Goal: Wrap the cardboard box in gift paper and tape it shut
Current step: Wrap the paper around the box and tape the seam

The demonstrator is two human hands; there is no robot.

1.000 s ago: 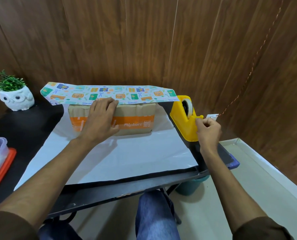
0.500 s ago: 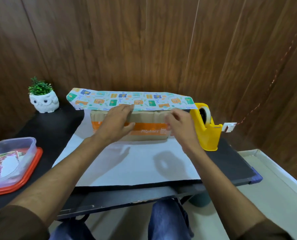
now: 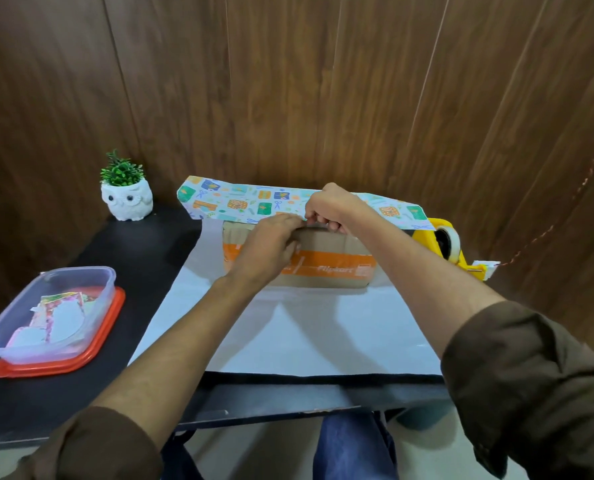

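The cardboard box [image 3: 326, 268], brown with an orange band, lies on the white underside of the gift paper [image 3: 288, 327] spread over the black table. A printed flap of the same paper [image 3: 236, 202] is folded over the box top. My left hand [image 3: 271, 247] rests on the box's front face, with its fingertips on the flap's near edge. Just right of those fingertips, my right hand [image 3: 326, 207] sits knuckles up with curled fingers and pinches at the flap's edge. No clear tape can be made out between the fingers.
A yellow tape dispenser [image 3: 440, 240] stands at the box's right end, close to the wood wall. A white owl planter [image 3: 127, 199] is at the back left. A clear plastic tub on an orange lid [image 3: 56, 320] holds paper scraps at the left edge.
My right hand left the tape dispenser and came left onto the flap's edge beside my left hand. My left hand stayed on the box. The view shifted to the left.
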